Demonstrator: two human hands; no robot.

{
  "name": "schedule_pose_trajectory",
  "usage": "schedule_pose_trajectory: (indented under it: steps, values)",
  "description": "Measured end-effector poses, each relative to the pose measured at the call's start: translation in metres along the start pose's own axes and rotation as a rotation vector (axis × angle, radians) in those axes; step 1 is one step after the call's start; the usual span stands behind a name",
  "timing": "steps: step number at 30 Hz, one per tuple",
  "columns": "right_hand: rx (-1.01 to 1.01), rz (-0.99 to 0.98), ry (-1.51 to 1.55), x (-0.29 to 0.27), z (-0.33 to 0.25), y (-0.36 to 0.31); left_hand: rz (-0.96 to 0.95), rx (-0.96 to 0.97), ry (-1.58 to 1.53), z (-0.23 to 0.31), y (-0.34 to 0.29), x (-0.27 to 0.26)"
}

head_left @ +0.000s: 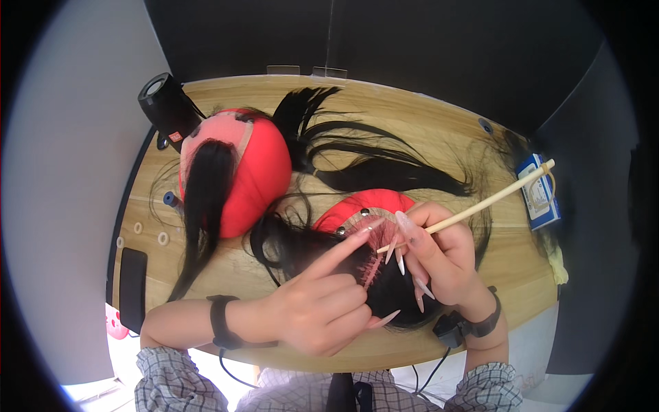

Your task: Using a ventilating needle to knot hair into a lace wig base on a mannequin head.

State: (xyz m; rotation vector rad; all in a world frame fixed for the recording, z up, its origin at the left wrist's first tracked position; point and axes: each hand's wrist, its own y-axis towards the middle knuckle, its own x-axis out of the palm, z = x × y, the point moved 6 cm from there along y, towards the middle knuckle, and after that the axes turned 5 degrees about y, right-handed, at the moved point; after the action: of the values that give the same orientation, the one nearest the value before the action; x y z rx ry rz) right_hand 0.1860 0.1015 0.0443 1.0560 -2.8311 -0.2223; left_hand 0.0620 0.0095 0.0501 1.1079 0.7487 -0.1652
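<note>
In front of me a wig (pixel 391 295) of black hair lies on a red head form (pixel 360 204), its pinkish mesh cap showing along a parting fixed with pins. My right hand (pixel 439 257) grips a wig ventilating needle (pixel 480 206) by its long pale wooden handle. The needle's thin end meets the mesh; its tip is too small to make out. My left hand (pixel 322 302) has its index finger stretched onto the mesh beside that end. Its other fingers curl into the palm, and whatever they hold is hidden.
A second red head form (pixel 268 175) with a mesh cap and black hair stands at the left, by a black cylindrical speaker (pixel 168 110). Tied hair bundles (pixel 384 175) lie behind. On the right is a blue-and-white box (pixel 539 192); a dark phone-like slab (pixel 133 288) rests at left.
</note>
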Motion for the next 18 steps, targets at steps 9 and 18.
schedule_pose_trajectory:
  steps: [9,18]
  values:
    - [-0.019,0.058,-0.041,0.003,0.0,0.004,0.035,0.163,0.068,0.009,-0.002,-0.002]
    - [0.048,0.098,0.054,-0.002,0.0,0.005,0.032,0.186,0.047,0.003,0.0,0.005]
